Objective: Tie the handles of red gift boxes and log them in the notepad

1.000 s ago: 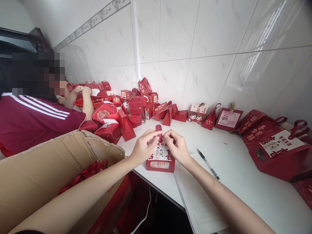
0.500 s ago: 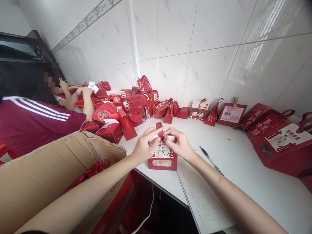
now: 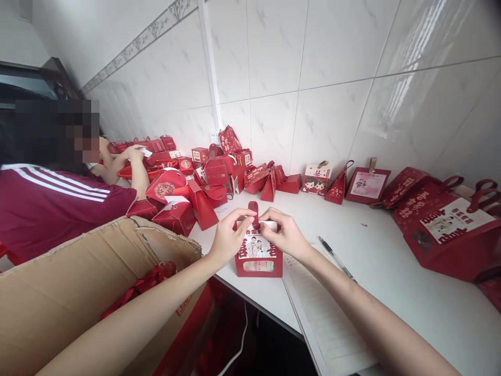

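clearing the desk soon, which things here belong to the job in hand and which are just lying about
Job in hand: couple-print gift box; its red strap, between left hand and right hand.
Apparently just lying about: pen; lined paper.

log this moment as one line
left hand, right hand: at dark-red strap loop | red windowed cardboard box: upright, on white tabletop

"吾家有" is printed across a red window-front gift box (image 3: 258, 254), where "囍" is also displayed. "囍" is carried by a cartoon-faced favour box (image 3: 316, 180) toward one o'clock from it; handwriting (image 3: 291, 263) on the notebook (image 3: 324, 324) toward four o'clock cannot be made out.
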`<state>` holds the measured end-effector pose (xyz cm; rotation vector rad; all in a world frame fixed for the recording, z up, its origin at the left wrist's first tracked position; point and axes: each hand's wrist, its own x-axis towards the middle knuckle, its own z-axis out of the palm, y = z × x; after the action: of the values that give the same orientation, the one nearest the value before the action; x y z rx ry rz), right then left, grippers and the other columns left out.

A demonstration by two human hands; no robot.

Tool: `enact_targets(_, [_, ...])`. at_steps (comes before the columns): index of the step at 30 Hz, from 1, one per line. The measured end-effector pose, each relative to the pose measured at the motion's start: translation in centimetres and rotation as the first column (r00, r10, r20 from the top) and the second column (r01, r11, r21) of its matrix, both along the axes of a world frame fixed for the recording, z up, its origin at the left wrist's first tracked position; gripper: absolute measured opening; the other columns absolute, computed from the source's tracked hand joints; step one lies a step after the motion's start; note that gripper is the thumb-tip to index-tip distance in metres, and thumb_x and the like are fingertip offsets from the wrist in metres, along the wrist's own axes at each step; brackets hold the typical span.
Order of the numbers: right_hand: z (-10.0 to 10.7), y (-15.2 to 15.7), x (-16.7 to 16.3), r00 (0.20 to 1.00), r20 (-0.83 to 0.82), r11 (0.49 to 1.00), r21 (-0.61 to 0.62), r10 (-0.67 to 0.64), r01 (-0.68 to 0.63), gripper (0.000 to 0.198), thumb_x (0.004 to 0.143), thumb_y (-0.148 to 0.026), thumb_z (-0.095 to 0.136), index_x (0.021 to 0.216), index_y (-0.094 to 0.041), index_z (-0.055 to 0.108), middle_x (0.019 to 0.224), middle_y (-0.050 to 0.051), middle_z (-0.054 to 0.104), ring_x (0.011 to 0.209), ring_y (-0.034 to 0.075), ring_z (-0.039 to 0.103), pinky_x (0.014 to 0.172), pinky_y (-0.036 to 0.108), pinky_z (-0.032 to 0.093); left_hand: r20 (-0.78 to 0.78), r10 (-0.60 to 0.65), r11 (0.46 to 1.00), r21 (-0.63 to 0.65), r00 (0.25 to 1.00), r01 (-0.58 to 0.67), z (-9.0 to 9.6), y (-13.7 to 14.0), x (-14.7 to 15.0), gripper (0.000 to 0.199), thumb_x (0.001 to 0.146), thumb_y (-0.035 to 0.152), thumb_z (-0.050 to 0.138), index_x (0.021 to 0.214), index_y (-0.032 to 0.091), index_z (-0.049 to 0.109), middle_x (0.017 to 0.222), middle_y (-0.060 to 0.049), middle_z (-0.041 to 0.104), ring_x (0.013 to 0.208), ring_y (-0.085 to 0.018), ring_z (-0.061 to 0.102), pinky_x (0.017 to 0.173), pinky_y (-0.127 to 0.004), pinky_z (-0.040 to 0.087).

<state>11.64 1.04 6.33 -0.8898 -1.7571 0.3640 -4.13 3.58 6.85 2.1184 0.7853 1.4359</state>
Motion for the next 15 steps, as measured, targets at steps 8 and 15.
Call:
enact_targets(8, [0.10,-0.24,-0.09,1.000,-0.005,0.999,-0.027,0.028,-0.028,0.005,0.074,-0.018,0.047,0.071,-0.017,0.051,0.067,-0.002,0.051,0.059,0.012,0.046,0.056,0.022,0.035,0.050,0.002,1.000,0.005,0.999,-0.002,0.38,-0.20,0.36,0.011,0.079,0.026,0.059,0.084,0.019,0.066,0.076,0.000,0.064,0.072,-0.012,0.059,0.061,-0.021,0.047])
enact_targets(15, [-0.03,-0.06,-0.25,1.000,-0.020,0.999,-0.045,0.020,-0.021,0.009,0.076,-0.018,0.047,0.073,-0.017,0.055,0.069,-0.002,0.051,0.057,0.010,0.044,0.054,0.021,0.033,-0.022,-0.017,0.991,0.130,1.000,0.020,0.22,-0.37,-0.01,0.020,0.083,0.016,0.051,0.097,0.020,0.063,0.089,-0.002,0.062,0.084,-0.013,0.057,0.076,-0.025,0.047])
